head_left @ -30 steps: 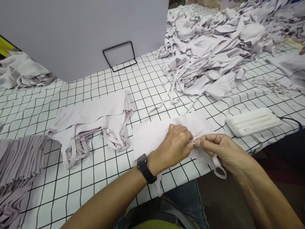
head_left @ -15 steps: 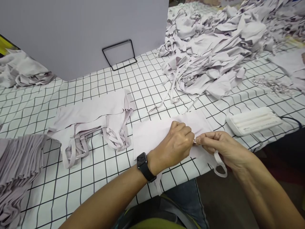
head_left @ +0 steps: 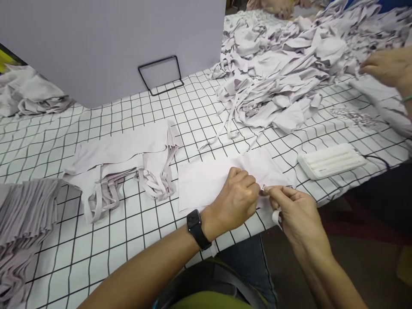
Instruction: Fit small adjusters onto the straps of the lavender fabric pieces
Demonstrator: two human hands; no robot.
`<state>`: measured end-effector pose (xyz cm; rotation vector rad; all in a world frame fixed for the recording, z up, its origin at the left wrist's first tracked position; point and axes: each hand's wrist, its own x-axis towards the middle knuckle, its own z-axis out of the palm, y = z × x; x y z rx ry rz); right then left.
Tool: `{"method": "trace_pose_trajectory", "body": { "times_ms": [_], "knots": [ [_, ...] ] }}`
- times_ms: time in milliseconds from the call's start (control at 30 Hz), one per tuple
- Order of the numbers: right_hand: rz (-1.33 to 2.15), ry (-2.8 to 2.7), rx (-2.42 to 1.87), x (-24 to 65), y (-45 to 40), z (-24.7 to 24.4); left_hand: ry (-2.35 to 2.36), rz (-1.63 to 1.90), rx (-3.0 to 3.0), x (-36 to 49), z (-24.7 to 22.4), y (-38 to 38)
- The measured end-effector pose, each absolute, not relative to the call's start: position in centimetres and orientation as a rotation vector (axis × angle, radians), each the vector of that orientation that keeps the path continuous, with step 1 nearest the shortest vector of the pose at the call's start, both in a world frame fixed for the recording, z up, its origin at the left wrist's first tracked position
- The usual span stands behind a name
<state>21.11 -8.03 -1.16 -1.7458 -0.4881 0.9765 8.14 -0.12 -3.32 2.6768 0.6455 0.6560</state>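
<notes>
A pale garment (head_left: 206, 180) lies flat on the checked cloth in front of me. Over its right part my left hand (head_left: 240, 195), with a black watch on the wrist, is closed in a pinch; the fabric between its fingers is mostly hidden. My right hand (head_left: 294, 208) pinches a small clip (head_left: 263, 187) between thumb and forefinger, right beside my left fingertips. A pale strap (head_left: 277, 218) loops below my right fingers. To the left lies a stack of similar garments (head_left: 122, 146) with straps hanging towards me.
A large heap of pale garments (head_left: 277, 81) fills the back right. A white device (head_left: 331, 161) with a cable sits at the right. A grey panel (head_left: 112, 43) with a black wire stand (head_left: 161, 76) rises behind. Pleated pieces (head_left: 28, 214) lie far left. Another person's hand (head_left: 386, 66) reaches in.
My right hand has turned more upright, and the strap loop beneath it shows less. Another person's hand has come into view at the right. Both my hands keep their pinch.
</notes>
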Motion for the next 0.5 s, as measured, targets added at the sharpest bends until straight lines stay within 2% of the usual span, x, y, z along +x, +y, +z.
{"method": "trace_pose_trajectory", "body": {
  "times_ms": [300,400,500],
  "knots": [
    [0.899,-0.387,-1.793,19.9,-8.6,-0.3,0.684,0.602,2.763,8.4,-3.1,-0.5],
    [0.890,-0.476,-1.985,20.7,-10.4,0.2,0.664,0.506,2.745,7.8,-2.6,-0.5],
    [0.636,-0.751,-2.280,21.5,-13.7,0.8,0.616,0.516,2.578,5.7,-1.7,-0.3]
  ]
}}
